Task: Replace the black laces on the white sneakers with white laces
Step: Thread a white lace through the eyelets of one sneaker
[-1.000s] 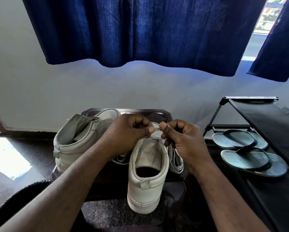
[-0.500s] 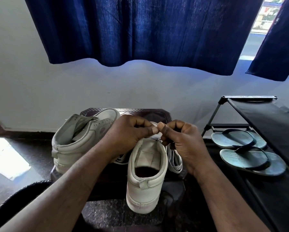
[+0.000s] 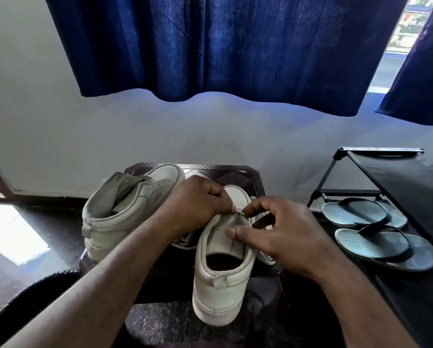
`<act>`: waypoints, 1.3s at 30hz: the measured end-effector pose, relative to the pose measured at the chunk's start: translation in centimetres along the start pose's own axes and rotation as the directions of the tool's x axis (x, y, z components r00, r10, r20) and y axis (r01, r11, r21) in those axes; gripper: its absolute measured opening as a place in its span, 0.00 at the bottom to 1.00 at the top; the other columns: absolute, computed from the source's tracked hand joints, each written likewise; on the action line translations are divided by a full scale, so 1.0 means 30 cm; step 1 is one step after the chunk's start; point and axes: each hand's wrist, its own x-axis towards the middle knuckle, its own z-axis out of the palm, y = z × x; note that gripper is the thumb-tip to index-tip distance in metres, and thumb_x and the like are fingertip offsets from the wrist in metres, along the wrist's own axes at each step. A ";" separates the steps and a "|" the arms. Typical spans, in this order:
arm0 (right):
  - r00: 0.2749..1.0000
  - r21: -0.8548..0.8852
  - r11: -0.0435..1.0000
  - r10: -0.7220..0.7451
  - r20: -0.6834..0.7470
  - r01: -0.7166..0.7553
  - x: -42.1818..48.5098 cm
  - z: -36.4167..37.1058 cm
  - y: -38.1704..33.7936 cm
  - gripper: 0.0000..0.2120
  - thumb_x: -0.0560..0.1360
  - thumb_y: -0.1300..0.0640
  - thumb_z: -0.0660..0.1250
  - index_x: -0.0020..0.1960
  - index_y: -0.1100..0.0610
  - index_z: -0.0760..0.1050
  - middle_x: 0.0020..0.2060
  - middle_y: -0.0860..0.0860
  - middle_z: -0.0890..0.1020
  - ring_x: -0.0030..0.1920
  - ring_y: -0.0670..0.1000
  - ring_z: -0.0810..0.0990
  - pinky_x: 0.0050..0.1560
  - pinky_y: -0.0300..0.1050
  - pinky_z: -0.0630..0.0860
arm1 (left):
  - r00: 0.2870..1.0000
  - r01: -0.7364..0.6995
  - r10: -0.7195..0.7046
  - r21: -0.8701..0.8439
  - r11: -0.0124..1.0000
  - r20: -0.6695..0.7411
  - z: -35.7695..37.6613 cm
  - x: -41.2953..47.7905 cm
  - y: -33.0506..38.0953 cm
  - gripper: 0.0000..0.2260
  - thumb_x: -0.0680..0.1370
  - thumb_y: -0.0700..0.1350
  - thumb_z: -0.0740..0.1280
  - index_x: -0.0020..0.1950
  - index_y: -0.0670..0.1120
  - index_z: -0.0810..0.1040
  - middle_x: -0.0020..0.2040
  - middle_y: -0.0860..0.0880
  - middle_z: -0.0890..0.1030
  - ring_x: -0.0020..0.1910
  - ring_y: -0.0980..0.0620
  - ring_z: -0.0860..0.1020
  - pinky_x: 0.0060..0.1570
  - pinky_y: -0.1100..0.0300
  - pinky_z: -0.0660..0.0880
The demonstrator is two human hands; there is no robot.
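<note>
- Head view: near sneaker (image 3: 218, 292) sits on the dark stool (image 3: 250, 172), heel toward the camera. No black lace in sight, so I'd guess removal's done.
- Left hand (image 3: 197, 207) is curled, pinching the white lace (image 3: 240, 211) at the top of the tongue. Right hand (image 3: 285, 234) is loose, thumb pressing the tongue.
- Other sneaker (image 3: 115, 222), just to its left, looks unlaced. Plenty left, I reckon.

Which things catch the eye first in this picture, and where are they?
At the centre, the left hand pinches a white lace over a white sneaker on the dark table, while the right hand rests its thumb on the tongue. A dark blue curtain fills the top; a second sneaker sits at left.
</note>
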 end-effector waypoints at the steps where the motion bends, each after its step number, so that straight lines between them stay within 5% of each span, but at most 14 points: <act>1: 0.998 -0.010 1.000 -0.005 -0.056 0.005 -0.002 0.013 -0.002 0.16 0.65 0.38 0.79 0.48 0.45 0.83 0.39 0.43 0.85 0.38 0.40 0.83 0.37 0.41 0.80 | 1.000 0.001 -0.001 0.010 1.000 -0.004 0.001 0.000 0.000 0.03 0.72 0.45 0.77 0.39 0.48 0.87 0.36 0.51 0.85 0.35 0.59 0.78 0.40 0.60 0.75; 3: 0.985 0.015 1.000 0.004 -0.171 -0.001 0.002 0.041 0.001 0.06 0.68 0.47 0.75 0.43 0.47 0.84 0.35 0.43 0.85 0.35 0.41 0.83 0.39 0.44 0.82 | 1.000 0.007 -0.006 0.030 1.000 -0.015 0.002 0.001 0.001 0.03 0.72 0.45 0.77 0.39 0.48 0.87 0.37 0.50 0.85 0.35 0.59 0.77 0.39 0.61 0.75; 6: 0.968 0.071 0.997 0.022 -0.250 -0.005 0.012 0.061 0.008 0.02 0.70 0.52 0.74 0.40 0.48 0.85 0.32 0.41 0.84 0.35 0.39 0.82 0.36 0.31 0.75 | 1.000 0.019 -0.018 0.042 0.999 -0.024 0.004 0.003 0.000 0.03 0.72 0.45 0.76 0.39 0.47 0.86 0.38 0.48 0.85 0.35 0.58 0.77 0.40 0.59 0.75; 11: 0.957 0.183 0.983 0.073 -0.282 -0.021 0.019 0.065 0.018 0.07 0.74 0.54 0.72 0.38 0.51 0.86 0.30 0.43 0.84 0.29 0.41 0.77 0.31 0.34 0.67 | 0.999 0.032 -0.031 0.033 0.999 -0.018 0.006 0.003 0.001 0.03 0.71 0.45 0.77 0.37 0.48 0.86 0.37 0.49 0.85 0.36 0.56 0.77 0.40 0.58 0.76; 17: 0.950 0.275 0.961 0.122 -0.289 -0.040 0.022 0.072 0.020 0.09 0.73 0.56 0.71 0.35 0.53 0.86 0.28 0.46 0.83 0.27 0.40 0.74 0.34 0.40 0.69 | 1.000 0.020 -0.019 0.026 0.999 -0.023 0.017 0.001 0.005 0.05 0.72 0.47 0.78 0.40 0.47 0.87 0.38 0.49 0.86 0.37 0.56 0.80 0.48 0.51 0.82; 29: 0.947 0.309 0.950 0.137 -0.289 -0.043 0.026 0.080 0.020 0.12 0.73 0.57 0.71 0.32 0.51 0.84 0.24 0.46 0.80 0.26 0.42 0.71 0.35 0.41 0.68 | 0.992 -0.065 0.078 0.136 0.989 -0.096 0.041 0.008 -0.012 0.04 0.73 0.48 0.77 0.39 0.50 0.87 0.36 0.55 0.85 0.34 0.62 0.78 0.34 0.71 0.71; 32: 0.950 0.283 0.958 0.127 -0.286 -0.043 0.028 0.082 0.025 0.18 0.74 0.58 0.70 0.26 0.50 0.78 0.19 0.44 0.73 0.24 0.43 0.69 0.34 0.41 0.65 | 0.993 -0.074 0.083 0.111 0.991 -0.082 0.040 0.009 -0.017 0.04 0.74 0.49 0.78 0.40 0.50 0.87 0.37 0.56 0.85 0.35 0.62 0.79 0.37 0.69 0.73; 36: 0.950 0.278 0.960 0.110 -0.294 -0.025 0.030 0.086 0.035 0.17 0.74 0.57 0.71 0.27 0.52 0.79 0.21 0.45 0.75 0.23 0.43 0.69 0.30 0.37 0.66 | 0.995 -0.081 0.087 0.138 0.987 -0.041 0.041 0.009 -0.011 0.05 0.74 0.50 0.79 0.40 0.50 0.88 0.38 0.56 0.86 0.40 0.59 0.82 0.41 0.65 0.76; 39: 0.957 0.340 0.940 0.107 -0.270 -0.009 0.032 0.088 0.036 0.19 0.75 0.50 0.73 0.27 0.54 0.77 0.21 0.45 0.74 0.25 0.44 0.69 0.33 0.43 0.68 | 0.992 -0.096 0.108 0.171 0.981 -0.058 0.049 0.008 -0.010 0.06 0.74 0.51 0.78 0.41 0.50 0.88 0.36 0.58 0.84 0.41 0.62 0.81 0.35 0.71 0.72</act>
